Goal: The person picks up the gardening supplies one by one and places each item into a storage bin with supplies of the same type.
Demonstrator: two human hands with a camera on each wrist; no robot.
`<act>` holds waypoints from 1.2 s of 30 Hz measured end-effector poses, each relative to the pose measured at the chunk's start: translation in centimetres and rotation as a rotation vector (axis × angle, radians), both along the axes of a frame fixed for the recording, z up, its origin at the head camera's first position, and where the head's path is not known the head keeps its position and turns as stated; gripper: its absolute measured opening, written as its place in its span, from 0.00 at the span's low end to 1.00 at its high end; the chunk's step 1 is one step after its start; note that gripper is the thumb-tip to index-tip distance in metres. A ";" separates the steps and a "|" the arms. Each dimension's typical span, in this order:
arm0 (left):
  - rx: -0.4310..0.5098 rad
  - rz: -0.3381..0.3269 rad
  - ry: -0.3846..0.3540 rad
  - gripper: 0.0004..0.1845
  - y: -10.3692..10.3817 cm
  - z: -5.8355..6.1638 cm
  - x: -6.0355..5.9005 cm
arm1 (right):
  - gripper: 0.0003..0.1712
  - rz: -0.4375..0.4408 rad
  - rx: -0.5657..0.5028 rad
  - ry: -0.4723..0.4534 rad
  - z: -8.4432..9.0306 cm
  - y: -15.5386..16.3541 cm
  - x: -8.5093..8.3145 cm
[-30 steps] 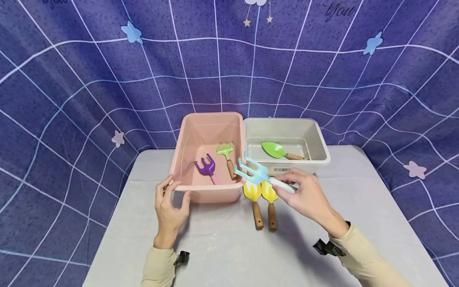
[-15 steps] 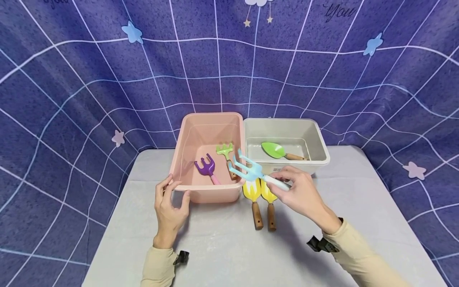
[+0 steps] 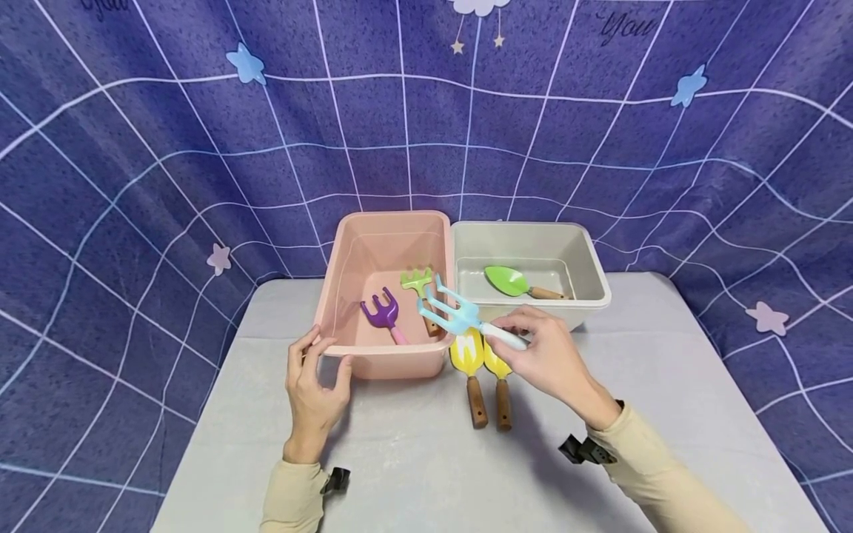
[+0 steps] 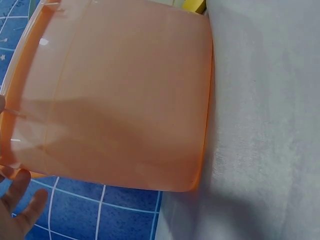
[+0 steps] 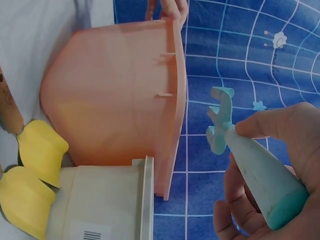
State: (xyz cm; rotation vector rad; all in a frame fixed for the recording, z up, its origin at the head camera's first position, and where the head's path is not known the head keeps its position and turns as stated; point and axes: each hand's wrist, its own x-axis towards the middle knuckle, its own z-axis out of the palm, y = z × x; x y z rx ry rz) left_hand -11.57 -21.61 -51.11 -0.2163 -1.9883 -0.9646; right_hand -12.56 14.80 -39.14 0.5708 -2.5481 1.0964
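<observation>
Head view: right hand point(image 3: 546, 355) pinches blue rake point(image 3: 453, 314) (tines leftward).

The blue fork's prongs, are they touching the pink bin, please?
Apart: the right wrist view shows blue cloth between the blue fork's prongs and the pink bin.

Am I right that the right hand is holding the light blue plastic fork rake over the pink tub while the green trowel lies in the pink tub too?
Not quite. In the head view the green trowel with the wooden handle lies in the grey plastic tub, not the pink plastic tub. The right hand does hold the light blue plastic fork rake over the pink tub's near right corner.
</observation>
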 end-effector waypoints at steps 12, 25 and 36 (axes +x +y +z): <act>-0.009 -0.002 -0.010 0.20 -0.1 0.1 0.0 | 0.09 0.017 -0.020 -0.028 -0.3 -0.9 -0.5; -0.006 0.000 -0.002 0.20 -0.1 0.0 0.0 | 0.09 0.023 -0.016 -0.034 -0.3 -1.4 -0.6; -0.003 -0.004 0.000 0.20 -0.1 0.0 0.0 | 0.09 0.039 0.002 -0.025 -0.5 -1.7 -0.8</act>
